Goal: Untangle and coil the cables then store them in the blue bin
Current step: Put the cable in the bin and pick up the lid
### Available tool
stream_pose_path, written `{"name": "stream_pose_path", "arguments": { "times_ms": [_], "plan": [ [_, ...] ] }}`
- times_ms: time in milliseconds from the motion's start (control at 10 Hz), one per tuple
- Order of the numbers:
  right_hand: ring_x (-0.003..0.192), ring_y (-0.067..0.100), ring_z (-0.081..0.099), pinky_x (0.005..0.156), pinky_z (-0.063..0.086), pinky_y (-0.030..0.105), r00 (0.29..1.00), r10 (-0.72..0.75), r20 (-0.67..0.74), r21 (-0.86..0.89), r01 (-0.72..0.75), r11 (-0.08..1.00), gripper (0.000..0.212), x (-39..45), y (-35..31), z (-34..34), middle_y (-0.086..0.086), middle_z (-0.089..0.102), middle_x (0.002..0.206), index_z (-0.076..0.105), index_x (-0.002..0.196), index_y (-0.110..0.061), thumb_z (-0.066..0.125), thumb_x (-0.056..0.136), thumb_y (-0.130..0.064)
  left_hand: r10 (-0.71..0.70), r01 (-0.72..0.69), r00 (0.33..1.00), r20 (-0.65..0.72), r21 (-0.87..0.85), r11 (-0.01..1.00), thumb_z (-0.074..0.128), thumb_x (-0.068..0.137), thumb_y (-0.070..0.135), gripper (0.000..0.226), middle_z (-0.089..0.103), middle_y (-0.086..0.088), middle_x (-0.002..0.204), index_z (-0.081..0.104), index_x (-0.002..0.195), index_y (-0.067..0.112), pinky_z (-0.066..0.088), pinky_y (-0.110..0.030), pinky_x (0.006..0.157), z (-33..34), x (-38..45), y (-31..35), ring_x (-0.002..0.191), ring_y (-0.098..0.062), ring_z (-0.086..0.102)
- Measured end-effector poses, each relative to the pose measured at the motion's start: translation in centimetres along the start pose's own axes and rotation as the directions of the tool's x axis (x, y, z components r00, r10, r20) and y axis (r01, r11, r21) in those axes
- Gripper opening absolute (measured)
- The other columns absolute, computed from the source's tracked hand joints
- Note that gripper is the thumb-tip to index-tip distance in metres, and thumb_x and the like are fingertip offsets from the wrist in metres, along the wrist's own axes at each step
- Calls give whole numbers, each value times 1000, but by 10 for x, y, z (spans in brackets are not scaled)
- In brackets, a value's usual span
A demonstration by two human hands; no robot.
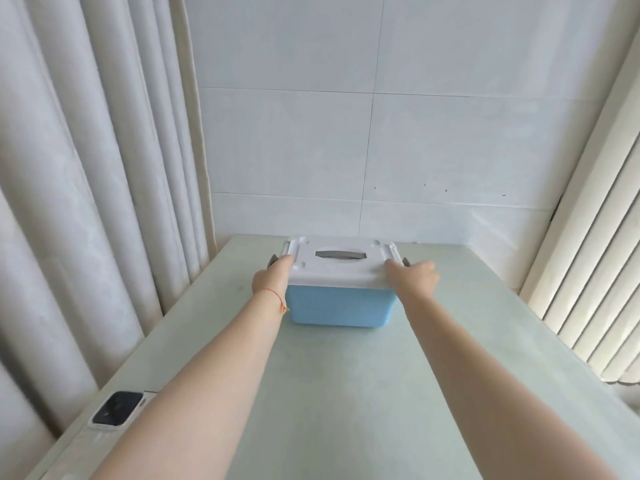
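The blue bin (337, 308) stands near the far end of the pale green table, close to the tiled wall. A white lid (341, 268) with a grey handle slot covers it. My left hand (272, 277) grips the lid's left edge beside the grey side latch. My right hand (414, 277) grips the lid's right edge beside the other latch. Both arms reach straight out over the table. No cables are in view; the closed lid hides the bin's inside.
A phone (117, 408) lies camera side up at the table's (329, 393) near left edge. White curtains (86, 202) hang along the left side. Vertical blinds (595, 271) stand on the right. A white tiled wall is just behind the bin.
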State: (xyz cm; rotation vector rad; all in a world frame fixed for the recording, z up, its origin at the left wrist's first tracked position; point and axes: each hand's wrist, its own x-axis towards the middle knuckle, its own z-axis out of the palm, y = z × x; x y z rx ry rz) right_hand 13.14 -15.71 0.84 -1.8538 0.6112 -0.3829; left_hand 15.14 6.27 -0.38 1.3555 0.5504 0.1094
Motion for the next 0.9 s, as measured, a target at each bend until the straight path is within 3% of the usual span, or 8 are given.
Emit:
{"name": "stream_pose_path", "arguments": {
  "times_ms": [100,200,300,500,700,800,900],
  "plan": [
    [81,22,56,76,52,34,952,191,239,275,-255,927,31,3,5,-4,1,57,91,59,107,-17,67,81,-32,101,-101,995,3,10,995,68,57,33,32,51,-2,71,61,77,9,38,-27,62,1,-1,-4,67,-24,47],
    [61,19,43,56,39,29,994,9,111,121,-22,992,15,7,5,0,1,46,69,51,75,-15,59,86,-23,376,-362,926,-39,195,912,66,71,27,26,27,0,58,48,63,10,17,-31,53,1,6,-5,63,-21,26],
    [53,18,32,49,23,30,995,-81,64,34,79,996,30,14,1,3,0,35,61,38,64,-16,53,90,-19,431,-403,902,-17,325,856,62,79,22,36,21,1,57,31,61,18,12,-31,53,0,13,-2,59,-20,21],
    [52,18,30,48,21,31,990,-116,82,-115,125,985,36,24,-2,2,0,32,58,34,61,-17,51,93,-23,459,-426,886,71,519,741,56,81,22,28,24,-1,56,36,61,18,16,-30,53,0,21,7,57,-22,24],
    [60,23,42,49,26,29,985,-144,98,-220,163,962,23,28,-7,4,2,42,63,50,77,-12,44,96,-22,450,-393,892,35,551,736,52,85,20,29,33,-2,55,39,59,17,21,-29,52,7,21,7,58,-25,31],
    [83,30,51,57,33,31,978,-150,145,-284,187,940,29,27,-9,7,8,52,83,53,94,-8,36,103,-31,420,-376,905,70,595,711,48,88,20,27,47,-6,61,43,61,16,27,-29,54,6,17,11,66,-29,43],
    [120,33,49,88,41,35,973,-224,54,-226,230,947,50,18,-13,0,16,44,134,47,135,-3,41,101,-40,394,-380,913,107,574,725,47,94,27,28,63,-17,119,63,106,7,43,-35,81,0,15,20,105,-34,57]
  ]
}}
